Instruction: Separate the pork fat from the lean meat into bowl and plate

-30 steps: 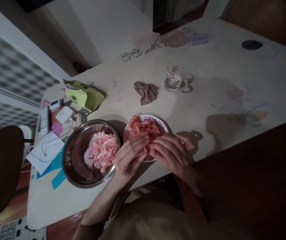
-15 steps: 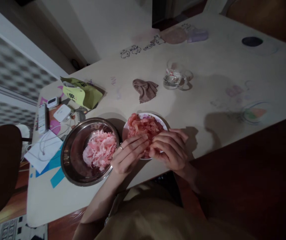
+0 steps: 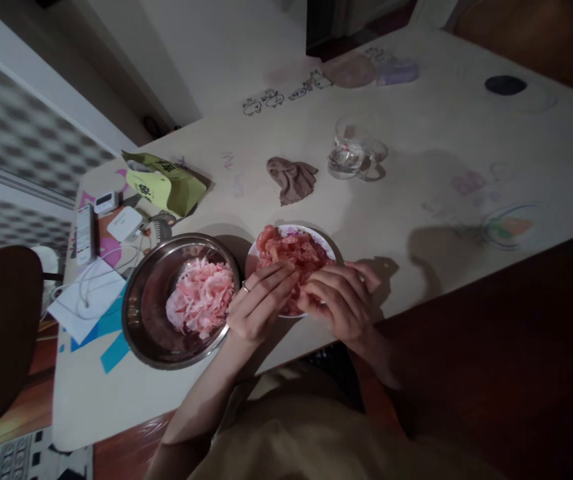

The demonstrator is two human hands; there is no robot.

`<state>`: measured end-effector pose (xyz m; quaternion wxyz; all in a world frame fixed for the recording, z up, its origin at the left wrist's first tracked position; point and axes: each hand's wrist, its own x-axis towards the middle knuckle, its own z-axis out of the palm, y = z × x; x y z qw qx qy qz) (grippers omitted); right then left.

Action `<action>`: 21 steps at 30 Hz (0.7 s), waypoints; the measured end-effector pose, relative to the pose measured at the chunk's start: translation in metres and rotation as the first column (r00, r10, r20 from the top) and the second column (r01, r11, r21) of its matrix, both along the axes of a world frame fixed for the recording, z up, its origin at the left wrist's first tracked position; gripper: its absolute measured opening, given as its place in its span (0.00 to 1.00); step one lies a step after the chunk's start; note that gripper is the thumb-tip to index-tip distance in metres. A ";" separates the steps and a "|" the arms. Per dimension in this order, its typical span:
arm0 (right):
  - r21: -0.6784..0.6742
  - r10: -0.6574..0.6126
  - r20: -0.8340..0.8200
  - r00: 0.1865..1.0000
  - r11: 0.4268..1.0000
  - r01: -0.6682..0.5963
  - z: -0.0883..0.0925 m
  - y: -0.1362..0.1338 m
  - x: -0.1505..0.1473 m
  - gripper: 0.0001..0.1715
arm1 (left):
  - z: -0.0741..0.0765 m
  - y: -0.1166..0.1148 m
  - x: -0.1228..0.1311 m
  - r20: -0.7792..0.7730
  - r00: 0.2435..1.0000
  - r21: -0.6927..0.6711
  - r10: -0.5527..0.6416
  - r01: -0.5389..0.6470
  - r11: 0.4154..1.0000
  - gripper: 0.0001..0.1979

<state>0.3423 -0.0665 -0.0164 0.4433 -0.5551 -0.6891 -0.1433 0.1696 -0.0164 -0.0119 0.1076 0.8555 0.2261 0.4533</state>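
A white plate [image 3: 327, 238] with a purple floral pattern carries a heap of glossy raw meat strips [image 3: 293, 249]. My left hand [image 3: 261, 303], with a ring on one finger, reaches over the plate's near-left side; its fingers are pressed together and bent down to the meat. Over the right side of the same plate, my right hand [image 3: 342, 300] is closed in a pinch, its little finger sticking out. The fingertips of both hands nearly meet on the meat, and they cover the piece between them. Left of the plate stands a steel bowl [image 3: 149, 333] holding paler pink meat pieces [image 3: 201, 297].
Beyond the plate lie a crumpled brown cloth [image 3: 292, 180] and a glass mug [image 3: 347, 157] of clear liquid. A green pouch [image 3: 166, 183], a remote control [image 3: 85, 233], white devices with cables and a white paper [image 3: 86, 297] occupy the left end. The table's near edge [image 3: 291, 360] runs below my wrists.
Both hands stay over the plate, with only slight finger movement. My left hand has shifted a little to the right. The bowl and plate stay put.
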 end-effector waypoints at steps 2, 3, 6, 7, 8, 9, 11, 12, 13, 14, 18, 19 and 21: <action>0.079 -0.001 -0.040 0.999 0.997 0.004 0.001 0.001 -0.002 0.04 | 0.000 0.003 0.002 0.053 0.998 -0.010 0.020 -0.019 1.000 0.20; 0.117 0.007 -0.067 0.998 0.993 0.001 0.001 0.002 -0.002 0.04 | 0.000 0.004 0.003 0.082 0.996 -0.018 0.032 -0.030 0.999 0.19; 0.117 0.015 -0.153 0.988 0.993 0.003 0.001 0.003 -0.002 0.09 | 0.001 0.005 0.004 0.123 0.991 -0.062 0.057 -0.050 0.997 0.16; 0.116 0.015 -0.157 0.987 0.993 0.003 0.001 0.004 -0.002 0.12 | 0.001 0.005 0.004 0.121 0.991 -0.083 0.060 -0.050 0.995 0.16; 0.114 0.012 -0.151 0.988 0.993 0.005 0.001 0.005 -0.002 0.13 | 0.001 0.005 0.004 0.119 0.991 -0.101 0.060 -0.048 0.994 0.16; 0.111 0.007 -0.141 0.990 0.994 0.008 0.000 0.005 -0.002 0.13 | 0.000 0.004 0.004 0.118 0.991 -0.116 0.057 -0.044 0.992 0.16; 0.101 0.005 -0.121 0.993 0.995 0.007 0.000 0.007 -0.002 0.10 | 0.000 0.004 0.004 0.125 0.991 -0.130 0.051 -0.034 0.991 0.16; 0.096 0.007 -0.113 0.994 0.995 0.004 0.000 0.007 -0.002 0.09 | 0.000 0.004 0.004 0.128 0.990 -0.133 0.050 -0.033 0.991 0.16; 0.095 0.008 -0.104 0.994 0.995 0.002 0.000 0.007 -0.002 0.08 | -0.001 0.004 0.004 0.126 0.991 -0.135 0.051 -0.034 0.990 0.15; 0.097 0.008 -0.094 0.996 0.995 0.001 -0.001 0.007 -0.002 0.08 | -0.001 0.004 0.004 0.119 0.992 -0.139 0.052 -0.035 0.990 0.15; 0.144 -0.038 -0.041 0.998 0.989 0.044 -0.002 0.006 -0.003 0.08 | -0.001 0.003 0.004 0.081 0.995 -0.159 0.065 -0.052 0.986 0.15; 0.148 -0.049 -0.036 0.998 0.988 0.053 -0.002 0.006 -0.003 0.07 | -0.002 0.003 0.003 0.075 0.994 -0.160 0.074 -0.061 0.985 0.15; 0.129 -0.051 -0.050 0.997 0.990 0.058 -0.002 0.008 -0.002 0.07 | -0.002 0.003 0.003 0.065 0.994 -0.161 0.089 -0.078 0.984 0.16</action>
